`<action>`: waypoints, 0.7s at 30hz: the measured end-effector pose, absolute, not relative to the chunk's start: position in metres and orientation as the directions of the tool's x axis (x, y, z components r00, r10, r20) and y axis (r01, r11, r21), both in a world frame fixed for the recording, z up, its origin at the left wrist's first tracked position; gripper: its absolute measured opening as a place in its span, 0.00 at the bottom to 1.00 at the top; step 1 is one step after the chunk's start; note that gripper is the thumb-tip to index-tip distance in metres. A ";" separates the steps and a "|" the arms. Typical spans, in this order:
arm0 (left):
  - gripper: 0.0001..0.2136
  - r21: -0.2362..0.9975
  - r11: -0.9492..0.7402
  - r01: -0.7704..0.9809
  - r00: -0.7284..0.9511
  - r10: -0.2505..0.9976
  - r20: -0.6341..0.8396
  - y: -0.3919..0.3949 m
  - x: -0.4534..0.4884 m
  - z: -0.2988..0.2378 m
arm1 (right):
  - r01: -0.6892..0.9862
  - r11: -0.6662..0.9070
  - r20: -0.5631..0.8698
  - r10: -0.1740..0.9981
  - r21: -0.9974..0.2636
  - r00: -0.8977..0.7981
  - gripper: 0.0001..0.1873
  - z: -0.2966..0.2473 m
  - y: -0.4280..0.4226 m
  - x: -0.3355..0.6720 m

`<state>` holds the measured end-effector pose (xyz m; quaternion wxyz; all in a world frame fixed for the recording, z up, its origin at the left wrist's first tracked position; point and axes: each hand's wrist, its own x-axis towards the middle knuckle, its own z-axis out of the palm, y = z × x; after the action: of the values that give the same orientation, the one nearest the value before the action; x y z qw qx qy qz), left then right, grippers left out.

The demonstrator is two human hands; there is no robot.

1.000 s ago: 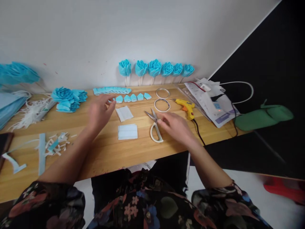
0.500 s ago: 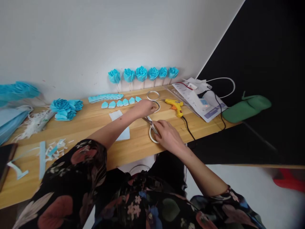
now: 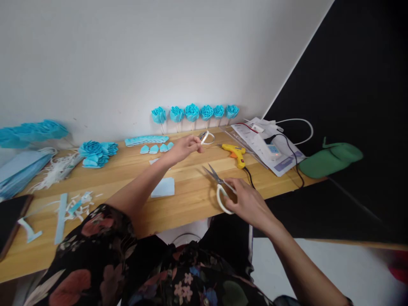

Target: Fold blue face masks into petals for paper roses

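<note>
My right hand grips white-handled scissors, their blades slightly apart and pointing away to the left over the wooden table. Farther back, my left hand is closed at the fingertips on a small white ring, seen tilted; it looks like a roll of tape. A thinner ring lies just behind it on the table. White sheets lie below my left forearm, which hides part of them. Folded blue petals stand in a row beyond my left hand, some hidden behind it.
Blue flowers on sticks lean along the wall. A yellow glue gun with a black cord lies right of my hands, near papers and a power strip. At left are loose flowers, cut scraps and a dark tablet-like object.
My right hand has drawn the scissors to the right and nearer me, apart from my left hand. My left hand has moved slightly left, and the white ring now appears tilted. The view has shifted too.
</note>
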<state>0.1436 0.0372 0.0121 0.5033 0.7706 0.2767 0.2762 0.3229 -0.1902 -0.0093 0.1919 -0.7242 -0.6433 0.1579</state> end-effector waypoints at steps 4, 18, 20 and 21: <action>0.12 0.981 -0.151 -0.120 0.583 0.789 0.193 0.034 0.084 0.025 | 0.368 -0.087 -0.059 0.995 -0.926 0.085 0.34 -0.003 -0.193 0.340; 0.10 0.888 0.187 -0.419 0.438 0.899 0.018 0.004 0.001 0.005 | -0.074 0.027 0.058 0.885 -0.997 -0.461 0.35 0.009 -0.085 0.265; 0.10 0.876 0.204 -0.437 0.437 0.899 0.009 0.004 -0.003 -0.001 | -0.003 -0.015 -0.012 0.861 -1.000 -0.508 0.35 0.019 -0.072 0.258; 0.10 0.868 0.207 -0.452 0.432 0.902 0.010 0.004 -0.004 -0.003 | 0.009 -0.031 -0.031 0.849 -0.999 -0.527 0.35 0.021 -0.065 0.255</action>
<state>-0.0037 0.0042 -0.0034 0.7307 0.4267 0.2637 0.4632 0.2550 -0.0652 0.0212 0.3357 -0.3517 -0.6097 0.6260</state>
